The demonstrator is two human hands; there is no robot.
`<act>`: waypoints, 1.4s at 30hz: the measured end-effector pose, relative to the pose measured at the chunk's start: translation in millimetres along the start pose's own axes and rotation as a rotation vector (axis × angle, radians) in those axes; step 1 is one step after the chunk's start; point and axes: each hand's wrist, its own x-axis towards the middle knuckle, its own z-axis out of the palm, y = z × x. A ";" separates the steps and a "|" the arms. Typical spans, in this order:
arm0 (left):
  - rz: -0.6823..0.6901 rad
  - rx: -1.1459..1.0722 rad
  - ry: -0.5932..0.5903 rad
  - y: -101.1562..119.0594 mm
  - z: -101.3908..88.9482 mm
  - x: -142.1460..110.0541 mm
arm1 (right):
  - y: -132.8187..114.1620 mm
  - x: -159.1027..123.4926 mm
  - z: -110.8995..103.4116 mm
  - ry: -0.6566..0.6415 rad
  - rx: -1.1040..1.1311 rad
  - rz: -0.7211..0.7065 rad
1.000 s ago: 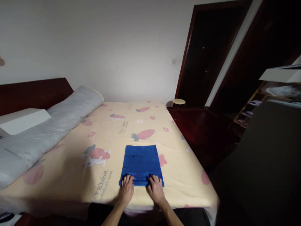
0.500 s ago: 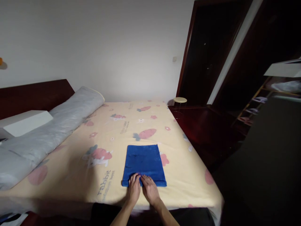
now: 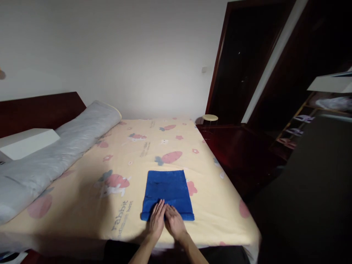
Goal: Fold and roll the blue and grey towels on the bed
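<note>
A blue cloth [image 3: 166, 187], which looks like a small towel, lies flat on the patterned bed sheet, with its near edge rolled into a narrow tube. My left hand [image 3: 157, 222] rests on the left-middle of that roll, fingers stretched forward and lying flat on the cloth. Close beside it, my right hand [image 3: 174, 223] lies over the roll too, its fingers extended and slightly bent. The fingertips of both hands nearly meet. Neither hand grips the cloth; the palms cover the middle of the roll.
The bed sheet [image 3: 209, 209] is yellow with carrots and rabbits. Along the left lies a long grey rolled bundle [image 3: 74, 135], with a white box [image 3: 30, 143] by the headboard [image 3: 41, 110]. A round stool [image 3: 210, 117] stands beyond the bed's right edge; a rack [image 3: 297, 121] is at far right.
My left fingers have straightened and slid slightly forward over the cloth. My right fingers still lie on the roll. The rolled edge looks slightly thicker, and the view has shifted a little.
</note>
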 end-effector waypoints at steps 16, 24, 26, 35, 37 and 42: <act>0.076 -0.008 -0.162 -18.5 -1.4 5.7 | 9.7 6.3 -7.5 0.023 -0.052 0.067; -0.297 0.089 -0.060 -26.8 -1.1 0.7 | 35.6 11.0 -17.0 0.054 -0.101 0.346; -0.344 0.107 -0.063 -25.9 -3.0 -0.1 | 45.7 9.7 -22.1 0.082 -0.124 0.397; -0.280 0.118 -0.016 -29.7 1.5 -4.3 | -7.3 29.6 -6.8 -0.161 0.076 -0.083; -0.256 0.099 -0.036 -35.7 4.4 -5.5 | -13.1 42.1 -2.8 -0.164 0.098 -0.041; -0.215 0.102 -0.050 -45.7 14.9 -3.8 | -1.2 60.4 -1.8 -0.047 0.047 0.196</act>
